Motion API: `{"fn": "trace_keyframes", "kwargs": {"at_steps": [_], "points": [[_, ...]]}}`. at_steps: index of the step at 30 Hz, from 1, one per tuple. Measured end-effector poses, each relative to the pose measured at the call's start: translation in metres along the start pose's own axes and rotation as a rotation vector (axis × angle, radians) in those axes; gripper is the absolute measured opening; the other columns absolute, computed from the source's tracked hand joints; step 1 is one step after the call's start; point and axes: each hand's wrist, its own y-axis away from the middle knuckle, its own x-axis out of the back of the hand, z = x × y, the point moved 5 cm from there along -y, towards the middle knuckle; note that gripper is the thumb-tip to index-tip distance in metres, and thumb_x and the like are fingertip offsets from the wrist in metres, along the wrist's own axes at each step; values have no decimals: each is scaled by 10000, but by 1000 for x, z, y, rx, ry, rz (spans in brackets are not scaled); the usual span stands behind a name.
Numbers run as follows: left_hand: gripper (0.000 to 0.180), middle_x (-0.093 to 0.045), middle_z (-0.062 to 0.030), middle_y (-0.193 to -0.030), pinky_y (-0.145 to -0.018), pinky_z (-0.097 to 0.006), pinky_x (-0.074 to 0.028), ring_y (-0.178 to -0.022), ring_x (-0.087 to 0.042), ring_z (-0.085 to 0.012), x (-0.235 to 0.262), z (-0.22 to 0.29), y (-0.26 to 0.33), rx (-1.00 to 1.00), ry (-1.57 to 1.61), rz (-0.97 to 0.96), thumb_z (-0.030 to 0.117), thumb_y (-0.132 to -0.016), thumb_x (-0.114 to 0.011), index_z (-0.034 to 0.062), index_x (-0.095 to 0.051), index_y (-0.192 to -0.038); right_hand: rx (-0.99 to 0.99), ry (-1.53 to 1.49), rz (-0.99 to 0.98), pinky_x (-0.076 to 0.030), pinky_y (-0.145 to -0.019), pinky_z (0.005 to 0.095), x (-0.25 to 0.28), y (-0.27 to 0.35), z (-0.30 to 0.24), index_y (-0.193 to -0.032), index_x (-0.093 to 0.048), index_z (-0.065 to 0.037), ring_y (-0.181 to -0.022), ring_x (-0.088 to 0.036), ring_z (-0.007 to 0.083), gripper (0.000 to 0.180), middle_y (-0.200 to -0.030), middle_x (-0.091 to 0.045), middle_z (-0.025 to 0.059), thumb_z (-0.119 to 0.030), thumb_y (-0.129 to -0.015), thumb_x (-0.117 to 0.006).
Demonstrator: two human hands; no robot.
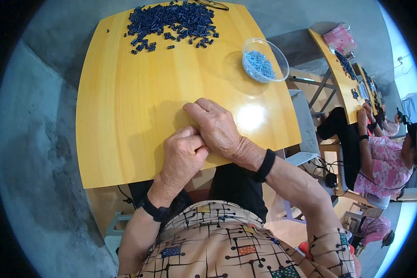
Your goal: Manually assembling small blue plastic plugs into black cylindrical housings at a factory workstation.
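My left hand (184, 153) and my right hand (215, 127) meet over the near middle part of the yellow wooden table (120, 106). The left fingers are curled in and tucked against the right hand. Bent fingers and thumb also close my right hand, which lies slightly farther out. Whatever the two hands may grip is hidden behind the fingers. Toward the far edge lies a wide, loose pile of small dark blue block-like pieces (171, 21). A round clear plastic tub (282, 65) at the far right holds many small shiny silvery-blue pieces (259, 65).
Glasses (213, 4) rest at the table's far edge. Beyond the right side, a grey stool (306, 125) stands by the table. Farther right, a person in a pink patterned top (384, 162) sits at another table (340, 78) bearing dark pieces. A grey wall (37, 139) rises at the left.
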Motion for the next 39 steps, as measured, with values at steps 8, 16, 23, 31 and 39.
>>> {"fn": "trace_keyframes", "kwargs": {"at_steps": [8,16,23,31,39], "points": [[44,-584,-67,-630,-517,-280,-441,-564,-574,-151,3,-5,-7,155,96,-93,-22,-679,-687,-28,-644,-687,-346,-564,195,-503,-638,318,0,3,33,-988,-649,-33,-699,-627,230,189,-916,-650,145,-149,-863,-569],[70,-590,-6,-632,-471,-208,-402,-520,-511,-59,7,-25,-6,499,553,-256,50,-764,-725,-10,-691,-769,-188,-799,-84,-479,-790,288,29,38,12,-1131,-586,-22,-891,-576,160,325,-975,-600,78,-222,-878,-621],[120,-636,-53,-715,-429,-163,-371,-496,-485,-50,2,-20,3,722,1012,-364,91,-827,-681,-17,-695,-877,-61,-685,37,-514,-779,315,31,46,-6,-1100,-607,-25,-911,-616,236,403,-989,-615,118,-142,-737,-736],[150,-633,-55,-699,-429,-161,-354,-473,-471,-51,-10,-10,8,805,1091,-407,103,-851,-663,-33,-692,-907,-91,-757,131,-508,-761,294,34,60,2,-1035,-657,-27,-878,-613,204,356,-937,-641,89,-127,-709,-759],[152,-658,-69,-764,-437,-164,-361,-485,-475,-56,-24,1,5,803,1060,-368,107,-859,-655,-33,-694,-903,-169,-872,195,-488,-796,283,38,71,12,-1013,-679,-33,-903,-597,175,325,-945,-644,82,-114,-708,-759]]}}
